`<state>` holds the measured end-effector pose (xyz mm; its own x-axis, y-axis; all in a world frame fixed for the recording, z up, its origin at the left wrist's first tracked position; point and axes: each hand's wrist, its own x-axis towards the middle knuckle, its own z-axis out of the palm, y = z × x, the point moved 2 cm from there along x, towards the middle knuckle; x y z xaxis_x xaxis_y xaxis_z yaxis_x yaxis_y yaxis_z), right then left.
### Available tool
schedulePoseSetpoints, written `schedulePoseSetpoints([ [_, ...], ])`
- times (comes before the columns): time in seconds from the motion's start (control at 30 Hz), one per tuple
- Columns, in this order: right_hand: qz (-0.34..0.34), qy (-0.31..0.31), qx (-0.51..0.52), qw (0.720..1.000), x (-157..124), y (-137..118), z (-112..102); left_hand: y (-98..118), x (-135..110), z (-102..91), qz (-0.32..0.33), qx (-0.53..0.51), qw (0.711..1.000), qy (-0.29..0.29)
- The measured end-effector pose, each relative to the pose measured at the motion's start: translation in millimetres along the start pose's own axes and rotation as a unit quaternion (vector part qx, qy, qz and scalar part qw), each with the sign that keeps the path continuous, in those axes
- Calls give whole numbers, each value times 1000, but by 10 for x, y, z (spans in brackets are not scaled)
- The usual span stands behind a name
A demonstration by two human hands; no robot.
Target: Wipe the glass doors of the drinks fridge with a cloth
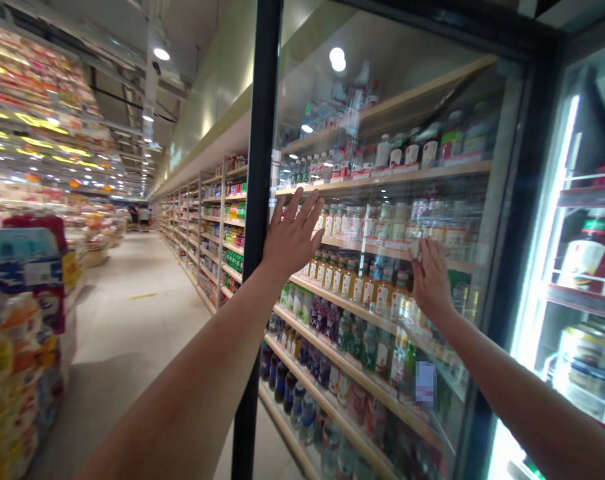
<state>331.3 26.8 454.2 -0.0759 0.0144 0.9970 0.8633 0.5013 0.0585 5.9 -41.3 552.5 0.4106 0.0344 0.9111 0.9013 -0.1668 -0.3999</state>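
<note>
Against the glass door [367, 230], in the head view, the right hand [431, 277] bunches its fingers in a narrow grip around what looks like a pale cloth [415, 251]. The left hand [293, 233] spreads wide and holds nothing, its palm seemingly on the glass beside the dark frame [266, 133]. For good work, the left should brace the door lightly while the right keeps the cloth flat, pressing evenly.
</note>
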Motion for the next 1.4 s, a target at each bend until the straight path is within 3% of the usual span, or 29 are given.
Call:
schedulePoseSetpoints([
  [0.1, 32, 27, -2, 999, 133, -53, 26, 5, -6, 2, 0, -3, 1000, 0],
  [0.2, -7, 17, -6, 1000, 154, -131, 43, 9, -8, 2, 0, -1, 1000, 0],
  [0.3, -28, -3, 0, 1000, 360, -164, 57, 5, -6, 3, 0, -5, 1000, 1],
  [0.43, 23, 2, 11, 1000, 624, -272, 115, 2, -7, -3, -2, -18, 1000, 5],
  [0.5, 12, -3, 13, 1000, 554, -396, 151, 4, -9, -7, -3, -19, 1000, 7],
  [0.63, -72, -62, 10, 995, 361, -568, 170, 8, -8, -14, 1, -16, 1000, 8],
  [0.73, -61, -72, 11, 995, 540, -497, 124, 6, -4, -24, 2, -14, 1000, 11],
  [0.87, 12, -24, 5, 1000, 782, -373, 67, 14, 2, -44, 0, -19, 1000, 7],
  [1.07, -37, -53, 7, 998, 764, -321, 38, 41, 5, -72, -2, -24, 1000, 7],
  [1.23, 34, -10, 7, 999, 1067, -82, 5, 51, 12, -93, -9, -30, 1000, -4],
  [1.3, 41, -1, 3, 999, 996, -94, 0, 61, 15, -105, -11, -29, 999, -8],
  [1.4, -7, -30, -3, 1000, 746, -200, -11, 77, 19, -119, -9, -18, 1000, -12],
])
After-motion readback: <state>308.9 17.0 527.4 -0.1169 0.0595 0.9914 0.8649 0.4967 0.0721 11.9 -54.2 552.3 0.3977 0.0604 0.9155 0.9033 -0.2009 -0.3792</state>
